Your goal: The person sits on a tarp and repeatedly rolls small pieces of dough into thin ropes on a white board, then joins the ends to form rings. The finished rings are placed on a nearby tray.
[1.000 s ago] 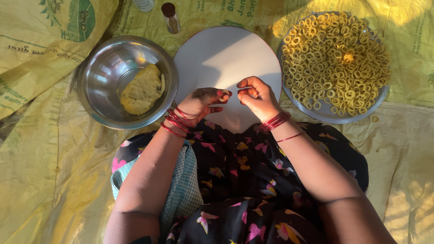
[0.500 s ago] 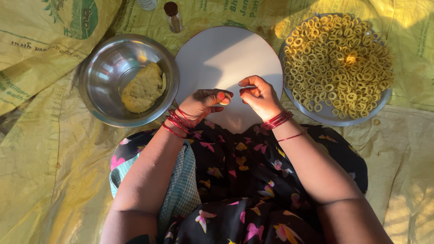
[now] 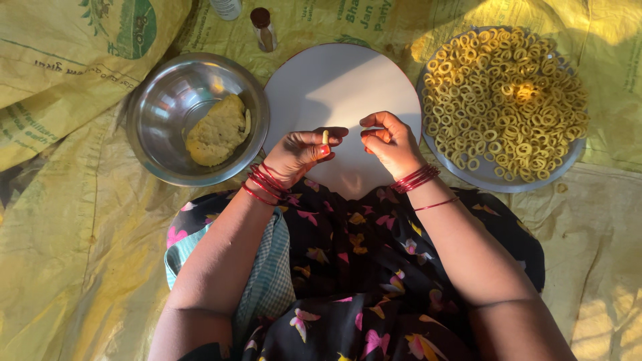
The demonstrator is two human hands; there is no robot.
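Over round white board [image 3: 334,80]: both hands work a small dough piece.
Head view: left hand [image 3: 301,152] grip clamped on dough piece [image 3: 326,136], upright between thumb and fingertips; right hand [image 3: 391,140] just beside, fingers curled, not touching it. Steel bowl [image 3: 157,127] left, ring-filled plate [image 3: 468,175] right.

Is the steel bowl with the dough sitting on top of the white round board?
No, the steel bowl rests on the yellow sheet left of the white round board.

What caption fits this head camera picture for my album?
Left hand pinches a small yellow dough piece beside right hand, above a round white board.
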